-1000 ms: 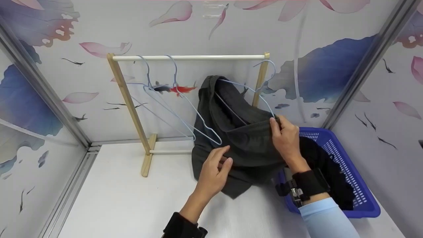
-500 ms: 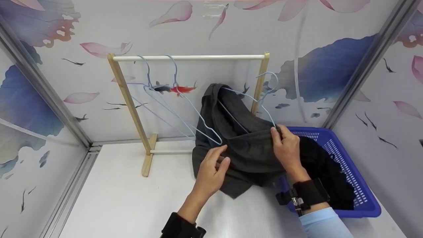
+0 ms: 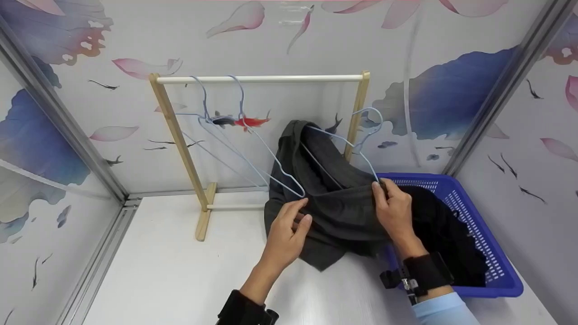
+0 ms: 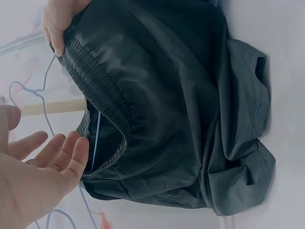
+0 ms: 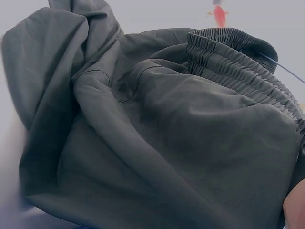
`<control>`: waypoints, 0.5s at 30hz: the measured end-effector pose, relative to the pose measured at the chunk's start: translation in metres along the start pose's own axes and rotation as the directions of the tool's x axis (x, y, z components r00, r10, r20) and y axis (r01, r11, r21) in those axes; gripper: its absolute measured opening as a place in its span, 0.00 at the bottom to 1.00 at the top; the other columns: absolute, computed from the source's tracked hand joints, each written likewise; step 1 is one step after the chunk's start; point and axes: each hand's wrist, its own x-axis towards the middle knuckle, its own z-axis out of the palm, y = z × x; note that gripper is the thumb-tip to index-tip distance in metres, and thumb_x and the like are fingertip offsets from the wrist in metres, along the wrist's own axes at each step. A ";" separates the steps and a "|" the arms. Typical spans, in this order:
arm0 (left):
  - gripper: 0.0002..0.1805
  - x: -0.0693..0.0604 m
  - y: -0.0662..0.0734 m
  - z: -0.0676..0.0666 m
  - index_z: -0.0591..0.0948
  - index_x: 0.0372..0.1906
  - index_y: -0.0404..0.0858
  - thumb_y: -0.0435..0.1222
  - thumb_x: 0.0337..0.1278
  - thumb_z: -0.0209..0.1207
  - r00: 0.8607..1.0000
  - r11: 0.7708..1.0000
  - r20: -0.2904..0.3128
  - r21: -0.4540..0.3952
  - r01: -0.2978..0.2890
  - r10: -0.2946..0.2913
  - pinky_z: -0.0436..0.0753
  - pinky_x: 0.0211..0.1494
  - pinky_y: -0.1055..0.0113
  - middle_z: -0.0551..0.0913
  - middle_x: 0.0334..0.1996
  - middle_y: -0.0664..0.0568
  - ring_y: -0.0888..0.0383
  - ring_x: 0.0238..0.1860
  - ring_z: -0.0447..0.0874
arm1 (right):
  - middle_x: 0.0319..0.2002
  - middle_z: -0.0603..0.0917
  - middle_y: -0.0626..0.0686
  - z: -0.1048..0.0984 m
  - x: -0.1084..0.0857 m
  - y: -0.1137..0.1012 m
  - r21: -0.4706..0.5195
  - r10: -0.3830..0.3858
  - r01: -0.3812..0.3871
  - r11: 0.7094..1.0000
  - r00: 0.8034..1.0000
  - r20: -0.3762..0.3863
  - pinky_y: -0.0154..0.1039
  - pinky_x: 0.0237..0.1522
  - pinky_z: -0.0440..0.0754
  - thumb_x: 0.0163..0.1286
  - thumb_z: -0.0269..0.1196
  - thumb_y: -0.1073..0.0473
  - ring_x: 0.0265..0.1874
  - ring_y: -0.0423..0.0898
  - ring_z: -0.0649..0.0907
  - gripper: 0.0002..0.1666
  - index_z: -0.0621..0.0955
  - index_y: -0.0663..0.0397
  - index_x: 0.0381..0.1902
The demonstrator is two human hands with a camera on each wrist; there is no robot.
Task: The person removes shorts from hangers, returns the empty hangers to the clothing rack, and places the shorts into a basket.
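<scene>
Dark grey shorts (image 3: pixel 343 216) with a gathered elastic waistband hang in front of the rack, their lower part down by the table. A light blue wire hanger (image 3: pixel 357 147) sits partly inside the waist opening, its hook standing free below the rack's rod. My right hand (image 3: pixel 396 210) pinches the waistband at the hanger's right end. Beside the front of the shorts is my left hand (image 3: pixel 285 234), its fingers loosely bent and holding nothing. The left wrist view shows this palm (image 4: pixel 33 186) by the waist opening. Gathered waistband (image 5: pixel 238 71) fills part of the right wrist view.
A wooden rack with a white rod (image 3: pixel 293 78) stands at the back. Two blue hangers (image 3: pixel 242 97) hang on its left half, one end reaching in front of the shorts. A blue basket (image 3: pixel 499 271) holding black clothes (image 3: pixel 445 234) stands at right on the white table (image 3: pixel 180 280).
My right hand, the hanger and the top of the shorts have come down, so the hook is now well below the rod. My left hand has hardly moved.
</scene>
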 end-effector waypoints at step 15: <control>0.22 -0.006 -0.006 -0.006 0.75 0.70 0.32 0.39 0.80 0.52 1.000 1.000 -0.016 0.009 0.006 -0.006 0.85 0.51 0.61 0.78 0.62 0.43 0.53 0.51 0.83 | 0.27 0.82 0.56 -0.004 -0.023 0.002 0.027 0.035 -0.036 0.999 0.999 0.040 0.24 0.31 0.69 0.74 0.63 0.70 0.25 0.42 0.75 0.05 0.85 0.67 0.42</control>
